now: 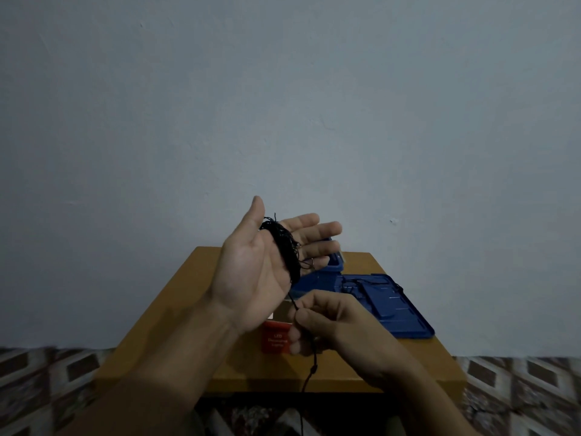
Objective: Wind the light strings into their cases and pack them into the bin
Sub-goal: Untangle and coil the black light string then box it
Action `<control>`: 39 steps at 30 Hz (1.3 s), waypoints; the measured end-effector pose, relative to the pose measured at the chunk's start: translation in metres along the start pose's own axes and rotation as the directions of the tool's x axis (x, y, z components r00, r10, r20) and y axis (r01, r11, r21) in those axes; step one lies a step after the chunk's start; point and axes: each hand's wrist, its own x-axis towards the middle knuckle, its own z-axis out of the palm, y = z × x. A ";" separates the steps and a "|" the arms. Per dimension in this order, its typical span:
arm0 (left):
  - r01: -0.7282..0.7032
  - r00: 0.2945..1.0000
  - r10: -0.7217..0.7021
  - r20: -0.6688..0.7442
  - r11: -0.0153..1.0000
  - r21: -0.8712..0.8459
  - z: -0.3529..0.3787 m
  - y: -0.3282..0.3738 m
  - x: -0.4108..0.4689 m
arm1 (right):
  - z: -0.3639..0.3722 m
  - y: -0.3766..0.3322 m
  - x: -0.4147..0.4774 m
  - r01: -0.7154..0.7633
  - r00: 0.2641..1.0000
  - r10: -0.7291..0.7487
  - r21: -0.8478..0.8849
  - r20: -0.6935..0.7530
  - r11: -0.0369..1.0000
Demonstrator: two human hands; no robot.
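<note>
At frame centre our left hand point(251, 275) is spread, fingers straight, the black light string point(284, 247) coiled round its palm. Just below, our right hand point(327, 324) pinches the loose strand (trailing off the bottom edge). We should keep light tension, laying wraps evenly.

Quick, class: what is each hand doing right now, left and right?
Left hand: open, fingers straight, the black light string wound round it.
Right hand: closed, pinching the light string below the coil.
</note>
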 end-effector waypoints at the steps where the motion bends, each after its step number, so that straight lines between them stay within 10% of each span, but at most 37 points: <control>1: -0.013 1.000 0.013 -0.010 1.000 0.011 -0.001 0.000 0.001 | 0.001 0.000 0.001 -0.009 1.000 0.009 0.009 -0.002 1.000; 21: 0.081 0.985 -0.041 -0.170 0.969 0.234 -0.008 0.002 0.002 | -0.019 -0.026 -0.005 0.131 0.954 -0.102 0.087 -0.283 0.988; 39: 0.283 0.942 -0.335 0.002 0.798 0.532 -0.008 -0.002 -0.009 | -0.025 -0.075 -0.009 0.366 0.900 -0.389 -0.141 -0.199 0.920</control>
